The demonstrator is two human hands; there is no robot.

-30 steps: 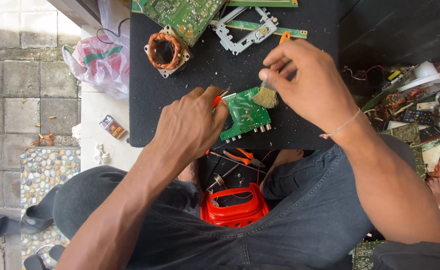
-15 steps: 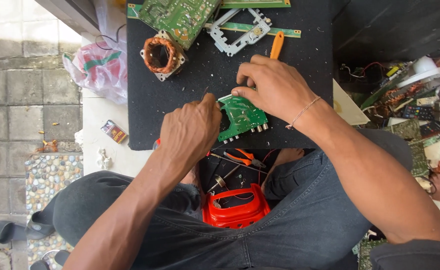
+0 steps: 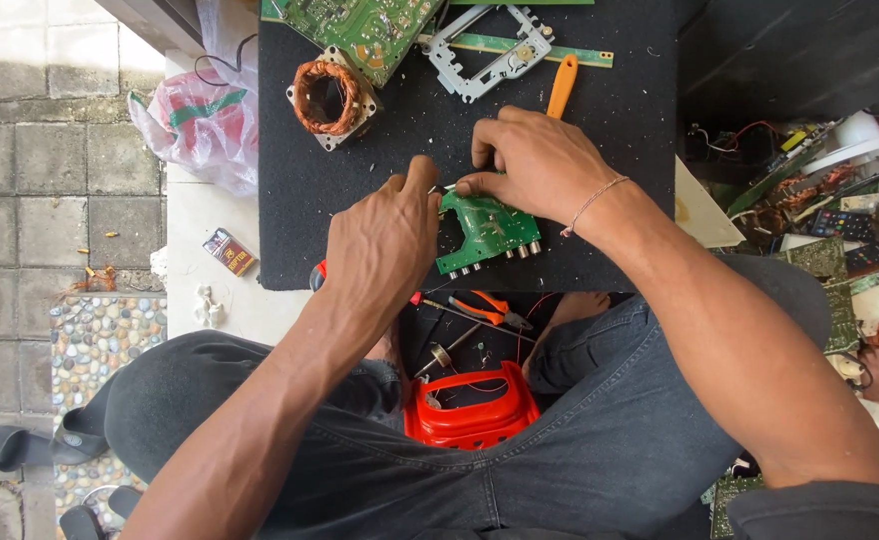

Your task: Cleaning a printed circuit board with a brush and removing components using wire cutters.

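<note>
Your right hand fingers pinched the small green circuit board; your left hand gripped a red-handled tool; the near red container held wires.

Small flat rectangular cardboard packet, dark red-brown with yellow and white panel: lying tilted on pale ledge just left of black mat's lower left corner. Crumpled translucent plastic bag, pink-red with green and white printed patches: slumped above packet, against mat's left edge, below dark cable. No signs or screens legible elsewhere; right-side clutter too jumbled to tell.
</note>
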